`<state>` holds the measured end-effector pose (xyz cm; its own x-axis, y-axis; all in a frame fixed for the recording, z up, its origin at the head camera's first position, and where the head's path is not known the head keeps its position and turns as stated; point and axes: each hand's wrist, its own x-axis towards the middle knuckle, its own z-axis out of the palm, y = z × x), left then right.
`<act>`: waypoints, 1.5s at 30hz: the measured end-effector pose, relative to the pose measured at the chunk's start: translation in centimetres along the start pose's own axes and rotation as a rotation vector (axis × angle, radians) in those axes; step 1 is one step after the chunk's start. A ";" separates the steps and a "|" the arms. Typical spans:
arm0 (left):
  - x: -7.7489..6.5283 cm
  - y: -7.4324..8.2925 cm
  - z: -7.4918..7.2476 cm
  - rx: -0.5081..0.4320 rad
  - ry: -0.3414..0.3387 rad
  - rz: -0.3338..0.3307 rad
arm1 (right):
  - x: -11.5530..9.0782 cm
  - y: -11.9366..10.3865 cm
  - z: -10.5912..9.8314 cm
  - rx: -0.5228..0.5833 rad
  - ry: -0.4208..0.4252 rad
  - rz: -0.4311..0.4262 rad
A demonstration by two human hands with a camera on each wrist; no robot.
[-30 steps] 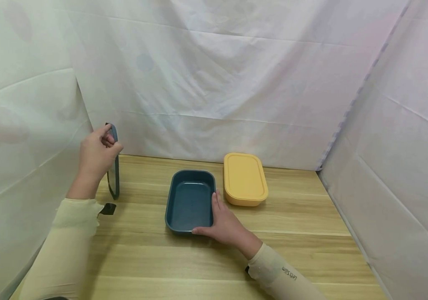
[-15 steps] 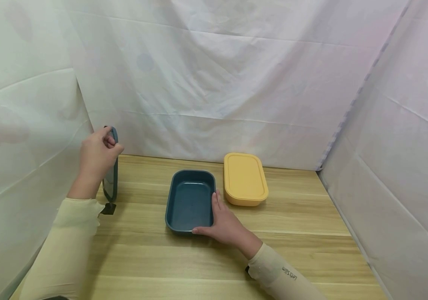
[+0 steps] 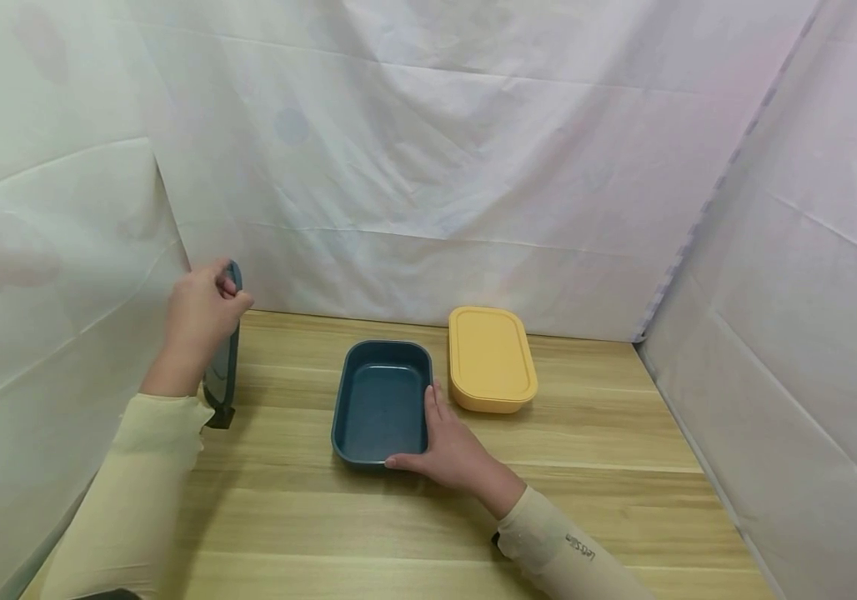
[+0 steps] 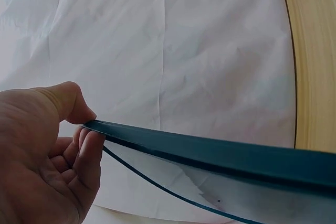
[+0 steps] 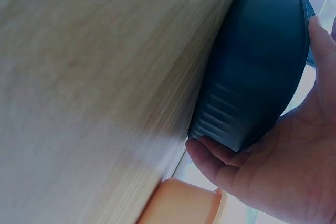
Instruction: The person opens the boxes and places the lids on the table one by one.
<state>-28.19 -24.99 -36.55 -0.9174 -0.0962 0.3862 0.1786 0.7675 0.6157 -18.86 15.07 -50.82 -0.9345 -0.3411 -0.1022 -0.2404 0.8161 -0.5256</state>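
On the left in the head view, my left hand [image 3: 199, 317] pinches the top edge of a dark blue rimmed lid [image 3: 233, 358] with a see-through panel. The lid hangs on edge, nearly edge-on to the head camera. In the left wrist view, thumb and fingertips meet at one end of the lid [image 4: 220, 155]. An uncovered dark blue lunch box [image 3: 383, 417] stands on the table with nothing inside. My right hand [image 3: 458, 450] holds its near right corner, thumb at the near rim and fingers along the right side. The right wrist view shows fingers against the box's outer wall [image 5: 257, 61].
A yellow lunch box [image 3: 492, 354] with its lid on stands close to the right of the blue one. White cloth [image 3: 428, 167] hangs behind the wooden table [image 3: 308, 517] and along both sides. The left hand is near the left cloth.
My left hand has shifted slightly right and down with the lid, whose lower end has swung toward me and turned a little. The right hand and both lunch boxes have stayed in place.
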 end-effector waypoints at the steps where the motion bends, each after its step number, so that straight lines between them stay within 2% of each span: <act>1: 0.0 0.0 0.0 0.003 -0.007 0.000 | 0.0 0.0 0.0 0.000 -0.001 0.001; 8: 0.2 -0.2 0.6 0.044 -0.022 0.013 | 0.1 0.1 0.1 0.005 0.000 -0.001; 18: 0.1 -0.4 1.0 0.049 -0.067 0.011 | 0.1 0.2 0.2 0.014 0.000 -0.002; 25: 0.2 -0.7 1.3 0.057 -0.060 0.029 | 0.1 0.2 0.2 0.014 0.001 -0.004; 35: 0.4 -1.4 1.9 -0.071 -0.067 -0.030 | 0.1 0.3 0.2 0.015 0.003 -0.005; 45: 0.7 -2.3 2.9 -0.124 -0.070 -0.052 | 0.2 0.4 0.3 0.010 0.008 -0.009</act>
<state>-30.31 -24.97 -39.72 -0.9483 -0.0860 0.3054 0.1690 0.6778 0.7156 -19.09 15.15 -51.33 -0.9345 -0.3444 -0.0905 -0.2462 0.8084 -0.5346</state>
